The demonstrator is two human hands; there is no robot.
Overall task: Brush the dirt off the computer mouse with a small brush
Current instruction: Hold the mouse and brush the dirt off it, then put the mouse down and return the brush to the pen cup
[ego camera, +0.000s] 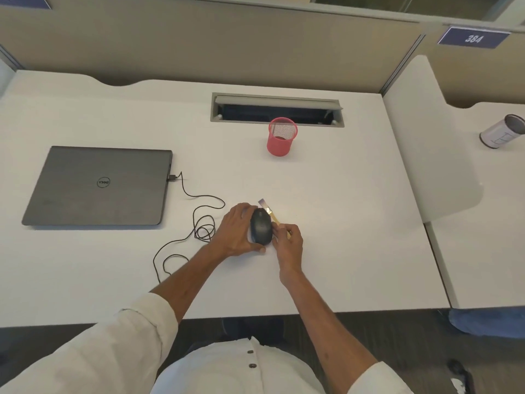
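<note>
Resting on the white desk (pixel 326 194), a closed Dell laptop (pixel 98 184) lies well left, its black cable (pixel 199 220) looping toward the hands; a pink mesh pen cup (pixel 281 137) stands farther back. The left hand (pixel 237 233) cups the black computer mouse (pixel 260 226), thumb and fingers around it. The right hand (pixel 288 243) pinches the small brush (pixel 271 213), its bristles beside the mouse's front.

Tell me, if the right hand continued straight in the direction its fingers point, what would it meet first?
The right hand points up-left along the brush it holds, so it would probably meet the mouse first; they already look nearly touching, though depth is uncertain.
</note>
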